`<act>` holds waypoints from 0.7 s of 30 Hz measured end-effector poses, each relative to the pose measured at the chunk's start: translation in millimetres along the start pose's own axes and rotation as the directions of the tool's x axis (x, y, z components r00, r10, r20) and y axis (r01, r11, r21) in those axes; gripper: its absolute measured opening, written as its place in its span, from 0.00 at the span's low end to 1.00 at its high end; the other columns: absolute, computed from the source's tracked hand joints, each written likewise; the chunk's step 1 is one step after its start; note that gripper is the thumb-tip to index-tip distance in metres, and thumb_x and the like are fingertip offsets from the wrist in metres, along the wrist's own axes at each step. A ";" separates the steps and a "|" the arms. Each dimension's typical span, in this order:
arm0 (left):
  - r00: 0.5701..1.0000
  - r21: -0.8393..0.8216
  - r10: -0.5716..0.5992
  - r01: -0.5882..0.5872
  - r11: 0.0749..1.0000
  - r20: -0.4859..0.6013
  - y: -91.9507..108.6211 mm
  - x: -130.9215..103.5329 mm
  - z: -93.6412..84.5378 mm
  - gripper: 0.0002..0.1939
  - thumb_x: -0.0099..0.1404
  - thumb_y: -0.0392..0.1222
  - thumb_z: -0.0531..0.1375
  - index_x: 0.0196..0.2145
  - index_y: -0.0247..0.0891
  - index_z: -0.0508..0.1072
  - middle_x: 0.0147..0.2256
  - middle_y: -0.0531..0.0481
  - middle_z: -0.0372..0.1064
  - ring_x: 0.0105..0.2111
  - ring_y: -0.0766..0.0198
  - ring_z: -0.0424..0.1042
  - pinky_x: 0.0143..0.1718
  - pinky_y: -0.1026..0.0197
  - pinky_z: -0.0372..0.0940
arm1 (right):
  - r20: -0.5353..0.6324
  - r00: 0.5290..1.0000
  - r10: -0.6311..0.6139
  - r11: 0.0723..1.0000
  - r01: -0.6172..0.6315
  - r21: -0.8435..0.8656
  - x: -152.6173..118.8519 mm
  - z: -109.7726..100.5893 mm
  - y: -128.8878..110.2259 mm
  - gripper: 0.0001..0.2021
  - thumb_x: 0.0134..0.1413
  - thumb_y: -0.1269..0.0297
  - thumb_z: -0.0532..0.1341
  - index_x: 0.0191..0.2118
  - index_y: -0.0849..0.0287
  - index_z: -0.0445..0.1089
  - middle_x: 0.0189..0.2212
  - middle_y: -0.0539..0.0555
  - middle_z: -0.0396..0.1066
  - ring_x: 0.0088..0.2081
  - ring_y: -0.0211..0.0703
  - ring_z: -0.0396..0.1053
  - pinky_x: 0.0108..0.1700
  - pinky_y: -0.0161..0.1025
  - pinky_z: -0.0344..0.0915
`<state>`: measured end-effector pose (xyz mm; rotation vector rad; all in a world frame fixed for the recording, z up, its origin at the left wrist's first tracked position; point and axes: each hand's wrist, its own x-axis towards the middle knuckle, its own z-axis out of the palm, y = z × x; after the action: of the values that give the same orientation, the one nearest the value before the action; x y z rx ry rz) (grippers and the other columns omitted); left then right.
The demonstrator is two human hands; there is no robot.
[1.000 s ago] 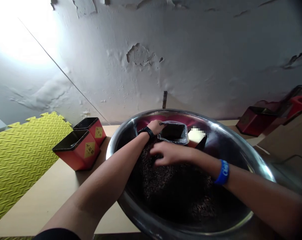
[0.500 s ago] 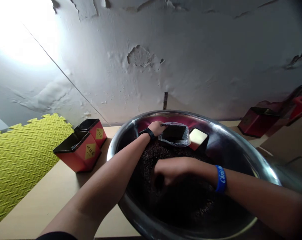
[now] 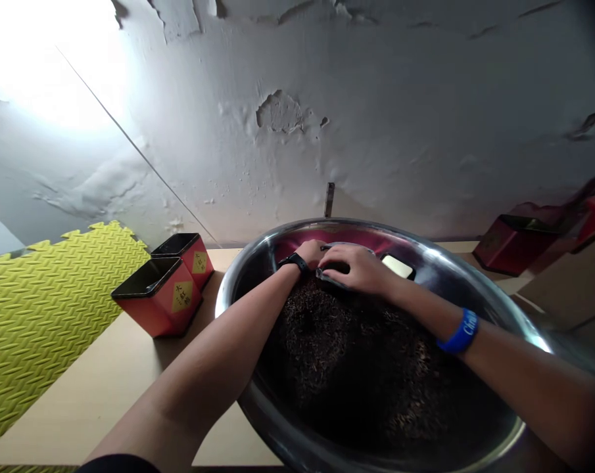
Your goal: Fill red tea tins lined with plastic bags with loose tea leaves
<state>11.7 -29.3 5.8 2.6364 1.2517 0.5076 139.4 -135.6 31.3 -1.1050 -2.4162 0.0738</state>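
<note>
A large steel bowl (image 3: 258, 263) on the table holds a heap of dark loose tea leaves (image 3: 356, 355). At the bowl's far side stands a tin lined with a clear plastic bag (image 3: 344, 248), mostly hidden by my hands. My left hand (image 3: 311, 251), with a black watch on the wrist, grips the tin's left rim. My right hand (image 3: 354, 268), with a blue wristband, is cupped over the tin's mouth; whether it holds tea I cannot tell. A second tin (image 3: 398, 266) shows beside it at the right.
Two open red square tins (image 3: 162, 295) stand on the beige table (image 3: 104, 387) left of the bowl. Yellow foam matting (image 3: 41, 309) lies further left. More red tins (image 3: 511, 240) sit at the far right. A peeling white wall rises behind.
My right hand dipped into the tea leaves, then rose forward and now sits over the mouth of the lined tin. My left hand has stayed on the tin.
</note>
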 end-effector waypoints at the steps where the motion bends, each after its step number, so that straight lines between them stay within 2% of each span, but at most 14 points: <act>1: 1.000 -0.005 -0.015 0.015 1.000 -0.009 0.2 0.0 0.4 0.18 0.60 0.49 0.49 0.35 0.35 0.72 0.33 0.45 0.70 0.32 0.62 0.68 0.33 0.65 0.60 | 0.059 0.998 -0.034 0.997 0.030 0.076 -0.8 6.3 -12.0 0.13 0.50 0.60 0.53 0.40 0.57 0.68 0.39 0.53 0.68 0.41 0.40 0.64 0.46 0.39 0.59; 2: 0.999 -0.012 -0.035 0.035 0.999 -0.027 0.3 0.1 1.0 0.19 0.60 0.50 0.48 0.35 0.35 0.73 0.33 0.45 0.70 0.31 0.62 0.68 0.33 0.65 0.60 | 0.175 0.980 -0.092 0.986 0.066 0.152 -2.6 14.4 -23.6 0.14 0.49 0.59 0.54 0.41 0.57 0.68 0.38 0.53 0.68 0.40 0.39 0.65 0.44 0.37 0.60; 3: 0.997 -0.020 -0.054 0.053 0.998 -0.046 0.3 0.3 1.8 0.19 0.60 0.50 0.48 0.35 0.35 0.73 0.33 0.45 0.70 0.31 0.62 0.68 0.32 0.65 0.60 | 0.326 0.930 -0.170 0.972 0.104 0.212 -5.1 24.2 -33.9 0.16 0.47 0.58 0.56 0.43 0.57 0.68 0.39 0.53 0.68 0.40 0.40 0.65 0.43 0.36 0.60; 4: 0.996 -0.025 -0.068 0.067 0.997 -0.062 0.2 0.5 2.6 0.19 0.60 0.50 0.48 0.34 0.35 0.73 0.32 0.45 0.70 0.32 0.62 0.68 0.32 0.65 0.60 | 0.465 0.855 -0.231 0.959 0.120 0.256 -8.2 35.3 -42.2 0.19 0.43 0.57 0.59 0.44 0.55 0.67 0.42 0.53 0.67 0.42 0.41 0.64 0.44 0.36 0.60; 6: 0.995 -0.035 -0.075 0.073 0.997 -0.066 0.0 1.0 4.1 0.19 0.60 0.50 0.48 0.34 0.35 0.73 0.32 0.45 0.70 0.32 0.62 0.68 0.32 0.66 0.60 | 0.672 0.690 -0.270 0.955 0.105 0.276 -14.5 58.4 -51.9 0.31 0.32 0.55 0.64 0.49 0.53 0.64 0.51 0.54 0.59 0.48 0.48 0.60 0.45 0.39 0.59; 8: 0.994 -0.045 -0.085 0.082 0.996 -0.063 -0.4 1.3 4.9 0.19 0.60 0.50 0.48 0.34 0.36 0.73 0.32 0.46 0.71 0.32 0.62 0.68 0.32 0.66 0.60 | 0.791 0.552 -0.263 0.961 0.074 0.267 -18.2 77.6 -54.7 0.39 0.22 0.55 0.68 0.50 0.52 0.62 0.55 0.55 0.52 0.50 0.53 0.57 0.45 0.40 0.58; 10: 0.993 -0.047 -0.096 0.093 0.995 -0.063 -0.8 1.6 5.3 0.19 0.59 0.51 0.49 0.34 0.35 0.73 0.32 0.46 0.71 0.32 0.62 0.68 0.33 0.66 0.60 | 0.853 0.445 -0.271 0.959 0.051 0.278 -18.3 89.3 -54.6 0.41 0.18 0.54 0.68 0.49 0.53 0.63 0.52 0.55 0.57 0.48 0.52 0.60 0.43 0.39 0.59; 12: 0.994 -0.043 -0.090 0.088 0.995 -0.066 -1.3 1.8 5.6 0.20 0.59 0.51 0.49 0.34 0.35 0.73 0.32 0.46 0.70 0.32 0.62 0.68 0.33 0.66 0.60 | 0.879 0.365 -0.308 0.949 0.052 0.311 -16.5 92.7 -54.5 0.37 0.21 0.55 0.68 0.47 0.55 0.65 0.46 0.53 0.63 0.44 0.47 0.63 0.40 0.36 0.60; 13: 0.994 -0.043 -0.087 0.084 0.996 -0.069 -1.5 1.9 5.8 0.20 0.59 0.52 0.49 0.33 0.35 0.73 0.32 0.46 0.70 0.32 0.62 0.68 0.33 0.66 0.60 | 0.883 0.344 -0.318 0.946 0.057 0.319 -15.8 91.8 -54.7 0.32 0.25 0.57 0.67 0.46 0.56 0.66 0.43 0.52 0.66 0.41 0.44 0.64 0.39 0.34 0.60; 15: 0.994 -0.051 -0.086 0.083 0.995 -0.074 -1.9 2.0 6.2 0.20 0.59 0.52 0.49 0.33 0.35 0.73 0.32 0.46 0.70 0.32 0.62 0.68 0.32 0.66 0.60 | 0.878 0.343 -0.335 0.940 0.055 0.337 -15.0 85.8 -55.4 0.24 0.33 0.63 0.65 0.43 0.59 0.68 0.39 0.51 0.69 0.37 0.40 0.66 0.36 0.32 0.60; 17: 0.993 -0.062 -0.089 0.084 0.995 -0.076 -2.0 2.0 6.3 0.20 0.59 0.52 0.49 0.34 0.36 0.73 0.31 0.46 0.70 0.32 0.62 0.68 0.32 0.66 0.60 | 0.862 0.380 -0.336 0.935 0.024 0.354 -14.3 74.7 -55.5 0.19 0.37 0.66 0.63 0.41 0.59 0.70 0.36 0.49 0.70 0.33 0.37 0.66 0.32 0.30 0.60; 18: 0.993 -0.064 -0.090 0.085 0.994 -0.077 -2.0 1.9 6.3 0.20 0.59 0.53 0.50 0.34 0.36 0.73 0.31 0.46 0.70 0.31 0.62 0.67 0.32 0.66 0.60 | 0.842 0.424 -0.333 0.931 0.007 0.364 -13.3 67.3 -55.0 0.18 0.38 0.66 0.62 0.41 0.59 0.70 0.35 0.49 0.71 0.31 0.36 0.66 0.32 0.30 0.60; 19: 0.993 -0.064 -0.091 0.086 0.994 -0.076 -1.9 1.7 6.1 0.20 0.59 0.53 0.50 0.34 0.36 0.73 0.31 0.46 0.70 0.31 0.62 0.67 0.31 0.66 0.60 | 0.807 0.490 -0.329 0.926 -0.002 0.378 -11.7 58.9 -54.0 0.17 0.39 0.66 0.62 0.41 0.58 0.70 0.34 0.49 0.71 0.31 0.35 0.66 0.32 0.29 0.60; 21: 0.993 -0.057 -0.089 0.085 0.995 -0.073 -1.4 1.0 5.3 0.19 0.59 0.52 0.49 0.34 0.35 0.73 0.31 0.47 0.70 0.31 0.63 0.67 0.32 0.66 0.59 | 0.682 0.669 -0.296 0.915 -0.005 0.402 -6.9 39.7 -49.9 0.16 0.40 0.64 0.62 0.40 0.59 0.71 0.34 0.49 0.71 0.33 0.36 0.66 0.35 0.30 0.60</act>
<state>13.4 -27.7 0.7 2.5280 1.3478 0.6225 90.8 -168.4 5.5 -0.7603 -2.9792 1.0846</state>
